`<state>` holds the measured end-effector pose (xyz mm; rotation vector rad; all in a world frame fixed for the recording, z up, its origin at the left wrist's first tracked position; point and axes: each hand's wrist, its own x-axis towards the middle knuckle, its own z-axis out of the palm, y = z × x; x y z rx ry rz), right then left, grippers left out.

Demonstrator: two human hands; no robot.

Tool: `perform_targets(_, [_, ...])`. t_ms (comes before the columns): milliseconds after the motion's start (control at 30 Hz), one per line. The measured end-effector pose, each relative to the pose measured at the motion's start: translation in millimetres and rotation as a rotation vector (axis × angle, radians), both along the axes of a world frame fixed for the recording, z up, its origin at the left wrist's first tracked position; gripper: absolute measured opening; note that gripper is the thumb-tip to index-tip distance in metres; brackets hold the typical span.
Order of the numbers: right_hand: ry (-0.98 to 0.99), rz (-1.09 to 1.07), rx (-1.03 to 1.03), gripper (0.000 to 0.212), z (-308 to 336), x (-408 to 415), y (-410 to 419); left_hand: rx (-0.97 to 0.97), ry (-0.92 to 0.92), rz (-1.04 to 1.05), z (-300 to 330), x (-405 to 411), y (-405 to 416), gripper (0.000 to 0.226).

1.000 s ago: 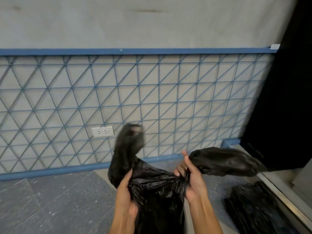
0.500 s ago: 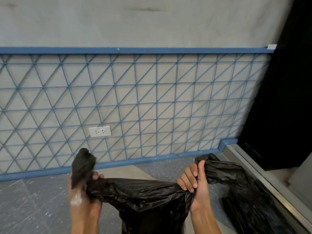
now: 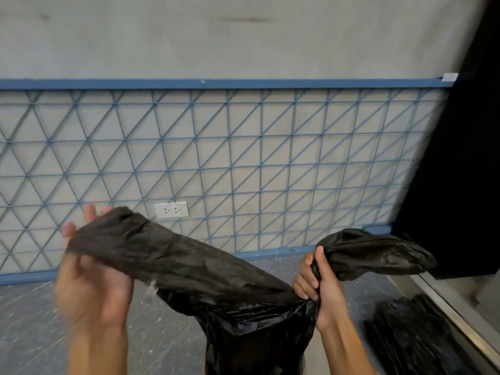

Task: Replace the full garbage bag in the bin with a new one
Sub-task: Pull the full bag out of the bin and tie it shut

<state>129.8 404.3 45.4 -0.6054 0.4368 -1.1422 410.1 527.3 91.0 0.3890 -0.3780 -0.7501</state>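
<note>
A full black garbage bag (image 3: 254, 331) hangs low in the middle, its body running out of the bottom of the view. Its top is split into two twisted ears. My left hand (image 3: 92, 288) is blurred, fingers spread, with the left ear (image 3: 173, 255) draped across its palm and fingertips. My right hand (image 3: 319, 290) is clenched around the base of the right ear (image 3: 376, 253), which sticks out to the right. The bin is not in view.
A second black bag (image 3: 414, 336) lies on the floor at the lower right, beside a metal threshold strip (image 3: 460, 320). A blue lattice panel (image 3: 243, 163) with a white socket (image 3: 171, 210) covers the wall ahead. A dark panel (image 3: 460, 171) stands at the right.
My left hand has risen and opened, drawing the left ear up and out to the left. The right hand keeps its grip and has shifted slightly right.
</note>
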Motion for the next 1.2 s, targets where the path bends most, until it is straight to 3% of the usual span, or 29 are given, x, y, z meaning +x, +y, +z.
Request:
perform_targets(67, [-0.090, 0.036, 0.008, 0.034, 0, 1, 1, 0.121, -0.004, -0.107, -45, 1, 18, 0.066])
perform_targets(167, [-0.143, 0.047, 0.004, 0.034, -3, 5, 1, 0.128, -0.045, -0.212, -106, -6, 25, 0.077])
perform_targets(233, [-0.144, 0.027, -0.001, 0.036, -4, 7, 0, 0.298, -0.224, -0.173, -129, -35, 15, 0.087])
perform_targets(267, [-0.130, 0.013, -0.001, 0.037, -5, 8, 1, 0.348, -0.279, -0.255, -127, -52, 7, 0.095])
perform_targets(333, [-0.050, -0.015, -0.011, 0.038, -5, 15, 4, 0.248, -0.353, -0.513, -109, -76, -12, 0.091])
perform_targets(433, [0.213, -0.004, -0.105, 0.042, -1, 36, 14, 0.377, -0.385, -0.577, -92, -99, -20, 0.114])
perform_targets(567, [0.578, 0.038, -0.215, 0.036, 4, 62, 33, 0.484, -0.259, -0.483, -84, -119, -36, 0.097])
perform_targets(600, [0.616, 0.057, -0.215, 0.034, 4, 65, 36, 0.502, -0.190, -0.455, -81, -122, -39, 0.080])
perform_targets(667, [0.514, 0.056, -0.177, 0.038, 3, 65, 35, 0.432, -0.013, -0.403, -79, -120, -43, 0.021])
perform_targets(700, [0.380, 0.039, -0.112, 0.038, 1, 60, 33, 0.400, 0.074, -0.372, -76, -119, -45, 0.020])
perform_targets(800, [0.013, -0.027, 0.077, 0.030, -15, 34, 23, 0.417, 0.266, -0.261, -71, -115, -43, 0.056])
perform_targets(867, [-0.132, 0.098, 0.062, 0.027, -31, 15, 23, 0.416, 0.287, -0.236, -75, -117, -42, 0.061])
perform_targets(900, [-0.169, 0.188, 0.031, 0.039, -40, 5, 24, 0.409, 0.297, -0.231, -77, -117, -43, 0.060])
perform_targets(967, [0.056, 0.248, -0.072, 0.090, -59, -17, 21, 0.377, 0.314, -0.226, -76, -115, -42, 0.046])
perform_targets(1000, [0.190, 0.219, -0.144, 0.102, -72, -26, 19, 0.345, 0.318, -0.216, -74, -115, -41, 0.036])
perform_targets(1033, [0.290, 0.272, -0.273, 0.103, -80, -31, 26, 0.317, 0.308, -0.204, -74, -115, -41, 0.029])
perform_targets(1100, [0.303, 0.339, -0.449, 0.108, -76, -20, 37, 0.308, 0.262, -0.208, -74, -122, -41, 0.025])
perform_targets(1200, [0.406, 0.211, -0.373, 0.094, -51, 5, 40, 0.460, 0.077, -0.173, -73, -136, -43, 0.022])
